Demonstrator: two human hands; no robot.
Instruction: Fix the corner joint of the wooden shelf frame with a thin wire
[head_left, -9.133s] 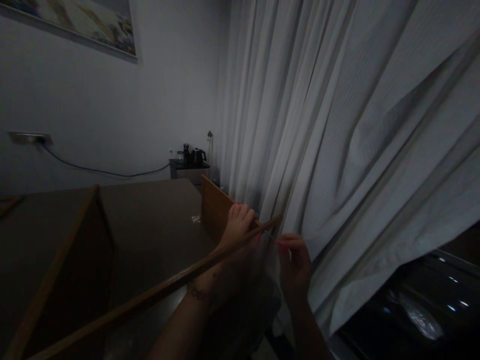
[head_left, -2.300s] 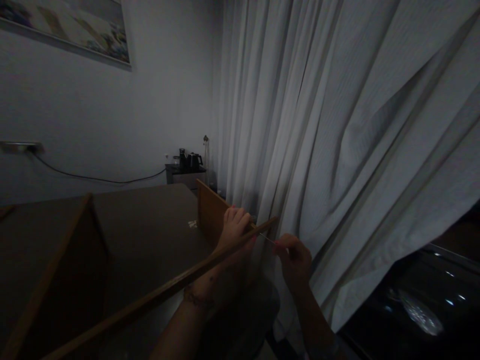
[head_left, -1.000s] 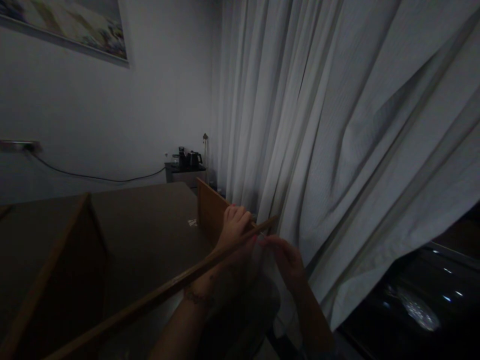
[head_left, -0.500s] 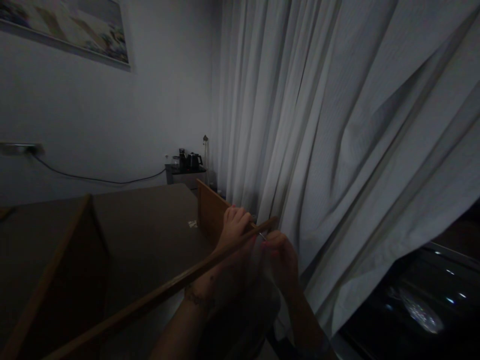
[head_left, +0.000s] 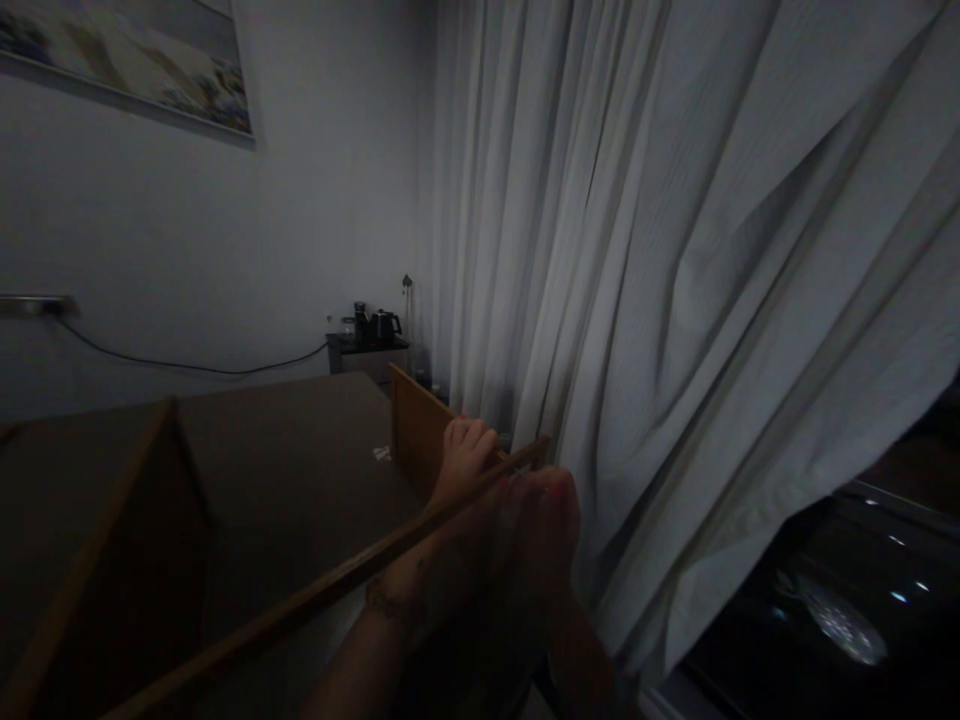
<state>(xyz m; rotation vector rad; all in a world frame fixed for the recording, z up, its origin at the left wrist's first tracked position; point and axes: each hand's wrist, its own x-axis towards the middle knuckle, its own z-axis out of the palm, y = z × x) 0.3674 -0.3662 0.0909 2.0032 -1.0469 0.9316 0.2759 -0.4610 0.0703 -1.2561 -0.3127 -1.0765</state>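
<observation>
A brown wooden panel (head_left: 420, 415) stands on edge upon the dark tabletop, meeting a long wooden board (head_left: 360, 565) near its far end. My left hand (head_left: 466, 452) is closed over the panel's upper edge by that corner, its forearm passing behind the long board. On the outer side of the corner, my right hand (head_left: 544, 510) has its fingers bent in a pinch. A thin metal rod (head_left: 518, 472) shows faintly at its fingertips, reaching toward the joint; its kind is unclear in the dim light.
Another upright wooden panel (head_left: 142, 510) is on the left. Small pale pieces (head_left: 382, 453) lie on the dark tabletop (head_left: 300, 430). A white curtain (head_left: 600, 280) hangs close on the right. A black kettle (head_left: 385, 325) sits on a cabinet at the back.
My right hand has turned about the corner, its knuckles now rolled upward and its forearm shifted left. My left hand keeps its grip on the panel. The view has shifted slightly.
</observation>
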